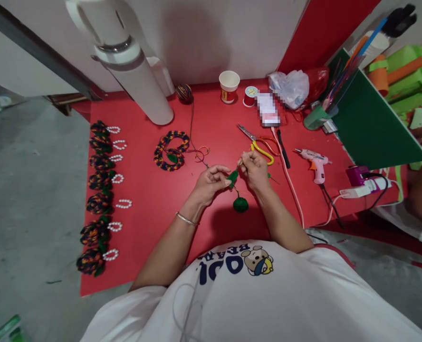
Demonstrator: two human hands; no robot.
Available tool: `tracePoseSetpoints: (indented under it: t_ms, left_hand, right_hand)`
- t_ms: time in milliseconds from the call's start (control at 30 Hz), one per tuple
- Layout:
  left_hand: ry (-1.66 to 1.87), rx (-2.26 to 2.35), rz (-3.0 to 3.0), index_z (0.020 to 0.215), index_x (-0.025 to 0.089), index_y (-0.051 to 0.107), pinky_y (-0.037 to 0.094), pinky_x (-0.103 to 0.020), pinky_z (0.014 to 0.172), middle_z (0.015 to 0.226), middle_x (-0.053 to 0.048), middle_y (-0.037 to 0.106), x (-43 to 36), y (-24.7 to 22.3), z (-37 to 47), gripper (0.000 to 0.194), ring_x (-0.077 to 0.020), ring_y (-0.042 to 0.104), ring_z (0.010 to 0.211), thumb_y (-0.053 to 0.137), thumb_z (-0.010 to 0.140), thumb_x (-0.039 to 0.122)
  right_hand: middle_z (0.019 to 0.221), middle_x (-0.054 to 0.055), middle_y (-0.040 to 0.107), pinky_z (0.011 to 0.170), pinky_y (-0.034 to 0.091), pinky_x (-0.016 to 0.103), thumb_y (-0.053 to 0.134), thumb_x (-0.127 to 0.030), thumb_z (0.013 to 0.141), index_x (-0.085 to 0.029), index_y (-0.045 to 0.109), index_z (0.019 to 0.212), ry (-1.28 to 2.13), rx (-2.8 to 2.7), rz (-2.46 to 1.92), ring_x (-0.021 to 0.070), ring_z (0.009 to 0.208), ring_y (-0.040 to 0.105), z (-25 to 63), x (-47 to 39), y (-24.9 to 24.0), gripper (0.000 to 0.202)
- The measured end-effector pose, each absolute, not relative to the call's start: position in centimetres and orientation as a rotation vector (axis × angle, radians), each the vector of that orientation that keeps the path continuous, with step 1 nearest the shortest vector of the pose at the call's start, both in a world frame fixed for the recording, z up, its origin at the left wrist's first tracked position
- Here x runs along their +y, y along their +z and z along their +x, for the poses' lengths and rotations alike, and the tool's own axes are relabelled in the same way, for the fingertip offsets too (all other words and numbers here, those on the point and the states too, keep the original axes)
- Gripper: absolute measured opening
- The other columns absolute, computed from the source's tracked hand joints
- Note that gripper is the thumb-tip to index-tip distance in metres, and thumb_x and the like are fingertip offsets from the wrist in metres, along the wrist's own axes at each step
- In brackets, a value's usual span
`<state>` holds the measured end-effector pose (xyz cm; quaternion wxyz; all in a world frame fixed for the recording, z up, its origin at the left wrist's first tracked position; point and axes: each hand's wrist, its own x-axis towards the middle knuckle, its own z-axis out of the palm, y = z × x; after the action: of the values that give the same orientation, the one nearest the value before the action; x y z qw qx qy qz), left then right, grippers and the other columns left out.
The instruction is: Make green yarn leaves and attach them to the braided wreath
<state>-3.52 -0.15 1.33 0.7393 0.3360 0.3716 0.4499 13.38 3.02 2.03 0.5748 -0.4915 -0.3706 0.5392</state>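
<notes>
My left hand [214,183] pinches a small green crocheted leaf [233,178] between thumb and fingers. Just right of it, my right hand [253,167] is closed at the leaf's upper end; what its fingertips grip is too small to make out. A green yarn ball [240,204] lies below the leaf, with a strand running up toward it. To the left rests a curled multicolour crocheted strip [168,151] with another green leaf on it. Yellow-and-orange-handled scissors [259,142] lie open just beyond my right hand.
Several dark knitted flowers [100,202] with pearl loops line the red table's left edge. A tall white flask [136,76], a paper cup [228,88] and a phone [268,109] stand or lie at the back. A pink glue gun [314,161] and power strip [364,188] are right.
</notes>
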Motion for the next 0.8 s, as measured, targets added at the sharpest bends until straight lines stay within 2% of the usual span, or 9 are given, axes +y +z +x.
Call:
tracePoseSetpoints:
  t_ms: [167,400,533,800]
  left_hand:
    - [0.975,0.828,0.728,0.101,0.016,0.070,0.060,-0.032,0.069,0.060,0.005,0.068,-0.3,1.3,-3.4,0.053,-0.0162,0.071,0.062,0.099,0.059,0.029]
    - [0.949,0.820,0.752,0.099,0.016,0.067,0.052,-0.025,0.057,0.059,0.004,0.067,-0.3,1.4,-3.5,0.051,-0.0141,0.066,0.054,0.099,0.061,0.031]
    - [0.911,0.772,0.768,0.098,0.016,0.066,0.052,-0.025,0.056,0.059,0.004,0.068,-0.3,1.4,-3.6,0.049,-0.0122,0.063,0.051,0.098,0.063,0.030]
    - [0.888,0.775,0.727,0.094,0.016,0.073,0.048,-0.023,0.053,0.069,-0.003,0.075,-0.1,1.7,-3.8,0.043,-0.0146,0.068,0.056,0.098,0.062,0.029]
  right_hand:
    - [0.055,-0.008,0.055,0.037,0.022,0.017,0.081,-0.060,0.082,-0.023,0.051,0.075,1.267,-0.781,-1.139,0.0040,0.040,0.038,14.1,3.8,2.1,0.049]
    - [0.062,-0.008,0.068,0.032,0.024,0.015,0.080,-0.068,0.080,-0.026,0.046,0.087,1.482,-0.729,-1.090,0.0054,0.037,0.050,13.6,3.5,2.7,0.055]
    - [0.055,-0.011,0.063,0.032,0.023,0.015,0.079,-0.065,0.084,-0.027,0.045,0.091,1.523,-0.687,-1.066,0.0049,0.032,0.042,13.6,3.5,3.3,0.051]
    - [0.055,-0.012,0.058,0.034,0.017,0.013,0.080,-0.050,0.089,-0.026,0.048,0.090,1.547,-0.549,-1.052,0.0024,0.035,0.033,14.0,3.8,3.7,0.041]
